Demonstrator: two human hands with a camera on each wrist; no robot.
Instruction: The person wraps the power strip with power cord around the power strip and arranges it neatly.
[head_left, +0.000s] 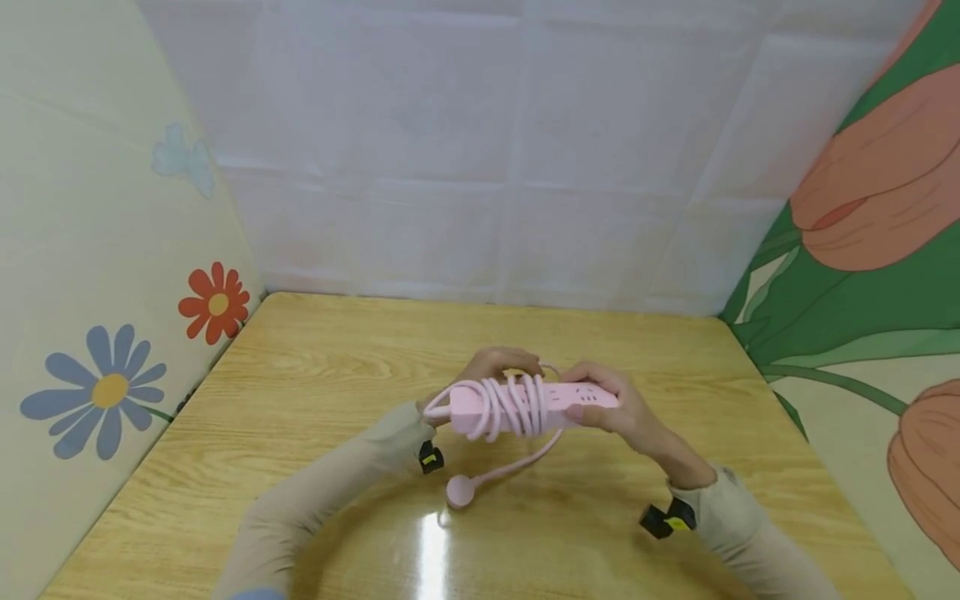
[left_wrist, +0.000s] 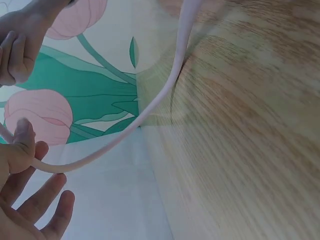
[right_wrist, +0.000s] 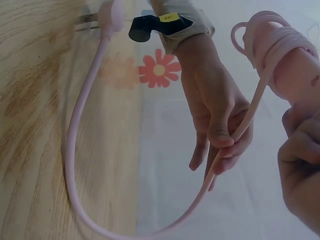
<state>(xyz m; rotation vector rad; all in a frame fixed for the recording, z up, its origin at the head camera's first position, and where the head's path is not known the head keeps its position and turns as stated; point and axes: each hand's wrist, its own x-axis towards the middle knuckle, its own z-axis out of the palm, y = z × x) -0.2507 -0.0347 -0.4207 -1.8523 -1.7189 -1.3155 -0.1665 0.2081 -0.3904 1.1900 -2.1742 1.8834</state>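
A pink power strip (head_left: 555, 398) is held above the table, its cord (head_left: 513, 408) wound several times around the left part. My right hand (head_left: 626, 412) grips the strip's right end, thumb on the socket face. Behind the strip, my left hand (head_left: 498, 363) is partly hidden in the head view. The right wrist view shows that left hand (right_wrist: 215, 110) pinching the loose cord (right_wrist: 250, 112) between thumb and fingers. From there the cord loops down to a round plug (head_left: 460, 491), which hangs low in front of the strip, near the tabletop.
The wooden table (head_left: 360, 342) reaches back to a white sheet wall (head_left: 465, 167). A flower-print panel (head_left: 67, 233) stands at the left and a tulip-print one (head_left: 862, 325) at the right. Each wrist carries a small black camera (head_left: 667, 520).
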